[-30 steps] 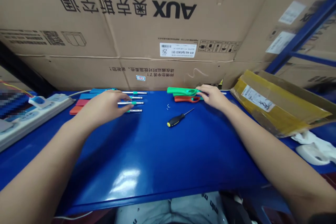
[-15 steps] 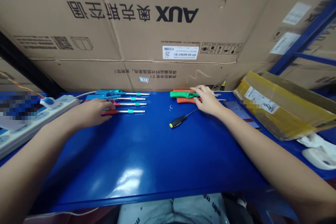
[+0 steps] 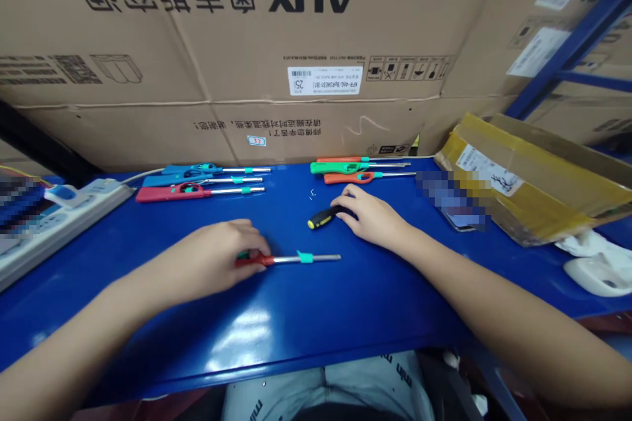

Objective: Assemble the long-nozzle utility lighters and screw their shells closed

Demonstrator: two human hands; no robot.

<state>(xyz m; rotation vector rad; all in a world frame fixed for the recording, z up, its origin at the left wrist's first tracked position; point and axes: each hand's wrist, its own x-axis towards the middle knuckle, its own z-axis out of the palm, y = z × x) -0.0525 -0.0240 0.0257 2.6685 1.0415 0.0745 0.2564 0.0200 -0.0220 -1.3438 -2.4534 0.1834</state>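
Note:
My left hand (image 3: 227, 251) is closed around a red long-nosed lighter (image 3: 291, 259). Its metal barrel points right and carries a bit of green tape; the hand hides most of its body. My right hand (image 3: 370, 214) has its fingers closed at a black and yellow screwdriver (image 3: 322, 218), whose shaft they hide. Behind my left hand lie a red lighter (image 3: 170, 193) and two blue lighters (image 3: 170, 179), all with taped barrels. Beyond my right hand, a green lighter (image 3: 330, 168) rests between an orange lighter (image 3: 345, 177) and another orange one at the back.
A white power strip (image 3: 64, 217) runs along the left side. On the right are a phone (image 3: 457, 204), an opened carton with yellow tape (image 3: 488, 177) and a white device (image 3: 597, 276). A large cardboard box (image 3: 237, 39) stands along the back of the blue table (image 3: 296, 316).
My left hand has brought the red lighter toward me and to the right, away from the row. My right hand has moved from the orange and green lighters down to the screwdriver.

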